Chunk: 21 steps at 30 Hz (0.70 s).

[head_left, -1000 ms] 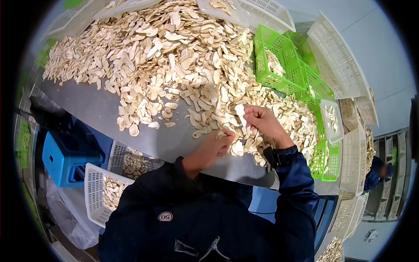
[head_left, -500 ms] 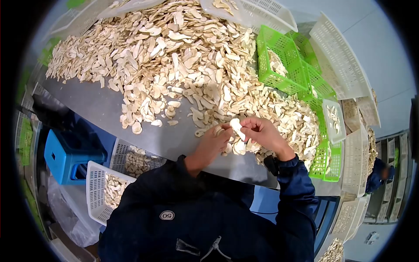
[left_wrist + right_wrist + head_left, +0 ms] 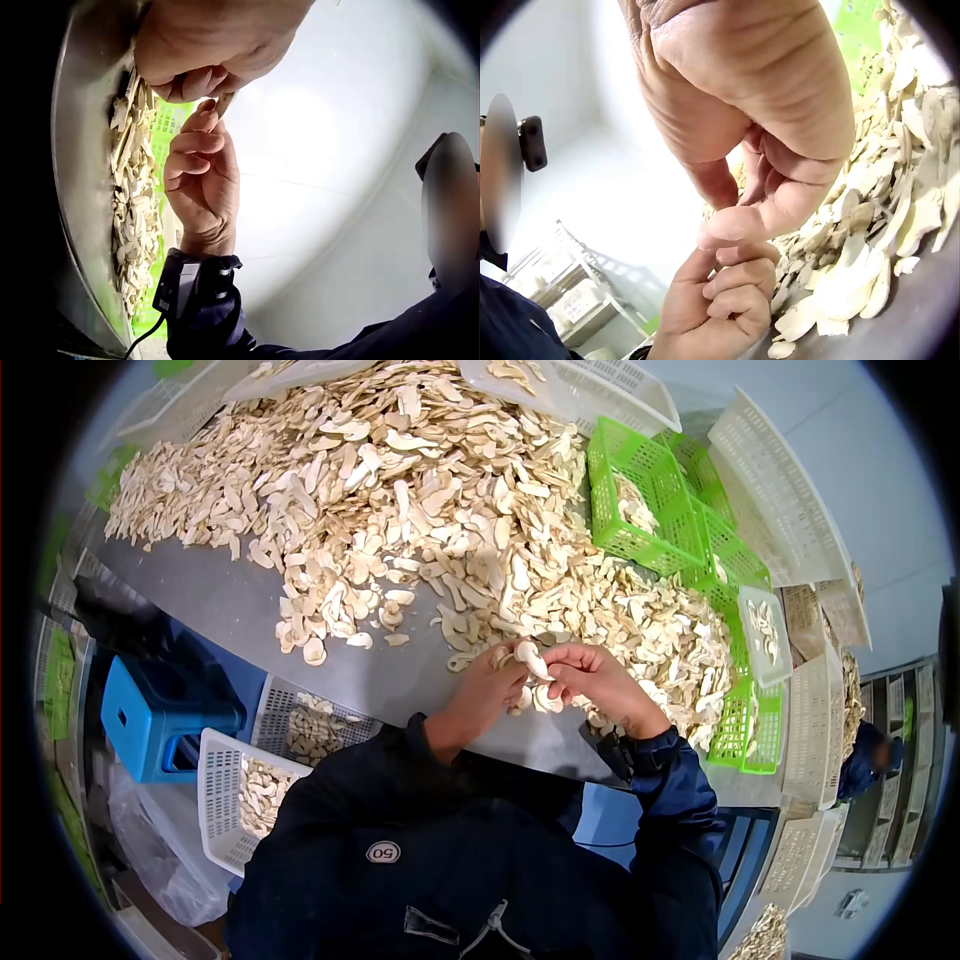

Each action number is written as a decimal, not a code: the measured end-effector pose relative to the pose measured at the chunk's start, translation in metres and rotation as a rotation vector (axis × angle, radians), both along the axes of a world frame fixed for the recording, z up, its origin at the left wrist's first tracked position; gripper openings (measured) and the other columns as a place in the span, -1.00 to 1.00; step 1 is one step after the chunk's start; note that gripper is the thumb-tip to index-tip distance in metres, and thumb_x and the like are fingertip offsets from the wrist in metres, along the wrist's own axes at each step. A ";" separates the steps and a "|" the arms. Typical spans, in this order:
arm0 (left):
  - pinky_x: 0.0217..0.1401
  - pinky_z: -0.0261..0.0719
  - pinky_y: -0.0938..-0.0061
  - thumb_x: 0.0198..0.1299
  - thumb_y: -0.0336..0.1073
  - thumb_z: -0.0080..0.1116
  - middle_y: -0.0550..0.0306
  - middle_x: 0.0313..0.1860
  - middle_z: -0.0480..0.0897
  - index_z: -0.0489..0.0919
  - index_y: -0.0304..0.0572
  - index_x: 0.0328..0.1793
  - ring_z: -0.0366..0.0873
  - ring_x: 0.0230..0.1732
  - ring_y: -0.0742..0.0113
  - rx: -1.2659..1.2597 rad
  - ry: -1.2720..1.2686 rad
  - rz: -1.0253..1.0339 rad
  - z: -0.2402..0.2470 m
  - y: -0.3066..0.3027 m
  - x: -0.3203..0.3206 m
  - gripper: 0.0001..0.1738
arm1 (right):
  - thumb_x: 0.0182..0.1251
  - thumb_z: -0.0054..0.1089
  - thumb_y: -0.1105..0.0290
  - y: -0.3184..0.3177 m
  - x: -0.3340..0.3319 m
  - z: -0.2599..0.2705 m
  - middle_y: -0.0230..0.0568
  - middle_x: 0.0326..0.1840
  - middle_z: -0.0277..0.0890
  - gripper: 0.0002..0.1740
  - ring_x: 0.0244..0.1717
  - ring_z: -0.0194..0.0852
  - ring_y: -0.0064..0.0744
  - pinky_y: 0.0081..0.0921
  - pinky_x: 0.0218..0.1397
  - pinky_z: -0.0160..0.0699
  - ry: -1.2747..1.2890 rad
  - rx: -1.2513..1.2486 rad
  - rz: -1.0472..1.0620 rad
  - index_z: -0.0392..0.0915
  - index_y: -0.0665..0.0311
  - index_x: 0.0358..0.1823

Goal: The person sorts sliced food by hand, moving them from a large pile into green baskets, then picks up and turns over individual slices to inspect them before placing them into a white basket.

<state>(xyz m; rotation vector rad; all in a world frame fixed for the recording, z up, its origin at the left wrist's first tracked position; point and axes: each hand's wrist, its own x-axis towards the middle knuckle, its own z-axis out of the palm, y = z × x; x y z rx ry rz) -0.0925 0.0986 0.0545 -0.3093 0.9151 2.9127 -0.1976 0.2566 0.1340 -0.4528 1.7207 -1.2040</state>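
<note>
A pale mushroom slice with a rounded head is held up between my two hands, above the front of the table. My right hand pinches its lower end between thumb and fingertips. From the other side my left hand grips it with curled fingers, at the rounded end. The left wrist view has the right hand meeting the left fingertips, a thin edge of the slice between them. In the right wrist view the right hand hides most of the slice.
A wide heap of mushroom slices covers the steel table. Green baskets and a small white tray stand along the right side. White crates with slices and a blue stool are at lower left.
My right hand has brought the slice left and down from over the heap to my left hand. The left hand has risen slightly to meet it, and the slice has tilted.
</note>
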 end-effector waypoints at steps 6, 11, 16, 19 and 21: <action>-0.53 0.08 0.67 0.33 -0.40 0.07 0.44 -0.54 0.32 0.46 -0.12 -0.19 0.15 -0.59 0.68 0.015 0.005 -0.022 -0.004 -0.002 0.000 -0.98 | 0.43 0.16 0.41 0.001 -0.002 -0.008 -0.37 -0.27 0.66 -0.79 -0.29 0.66 -0.63 -0.69 -0.35 0.57 0.088 -0.043 -0.054 0.58 0.31 0.01; -0.50 0.09 0.67 0.35 -0.36 0.07 0.46 -0.54 0.31 0.46 -0.08 -0.26 0.15 -0.57 0.70 0.027 0.034 -0.038 -0.006 -0.001 -0.001 -0.91 | 0.43 0.17 0.41 0.003 -0.003 -0.014 -0.35 -0.28 0.66 -0.80 -0.31 0.66 -0.61 -0.69 -0.36 0.58 0.139 -0.050 -0.093 0.57 0.32 0.00; -0.56 0.06 0.68 0.37 -0.34 0.09 0.46 -0.60 0.28 0.48 -0.17 -0.16 0.11 -0.63 0.70 0.034 0.018 0.002 -0.001 0.000 -0.001 -0.91 | 0.45 0.16 0.36 0.005 -0.004 -0.017 -0.36 -0.26 0.65 -0.79 -0.30 0.67 -0.61 -0.69 -0.35 0.58 0.110 -0.053 -0.082 0.56 0.31 0.00; -0.56 0.06 0.68 0.37 -0.33 0.10 0.45 -0.59 0.30 0.48 -0.18 -0.16 0.12 -0.62 0.70 0.027 0.018 -0.003 -0.005 0.001 -0.002 -0.90 | 0.47 0.13 0.30 0.002 -0.001 -0.010 -0.37 -0.21 0.64 -0.76 -0.28 0.67 -0.60 -0.70 -0.33 0.58 0.011 -0.043 -0.089 0.54 0.30 0.00; -0.56 0.06 0.68 0.37 -0.33 0.09 0.44 -0.59 0.32 0.48 -0.18 -0.15 0.12 -0.63 0.69 0.019 0.013 -0.001 -0.003 0.001 -0.001 -0.90 | 0.49 0.11 0.25 -0.001 0.002 -0.006 -0.37 -0.18 0.63 -0.75 -0.26 0.66 -0.60 -0.70 -0.31 0.58 -0.078 -0.036 -0.112 0.53 0.29 -0.01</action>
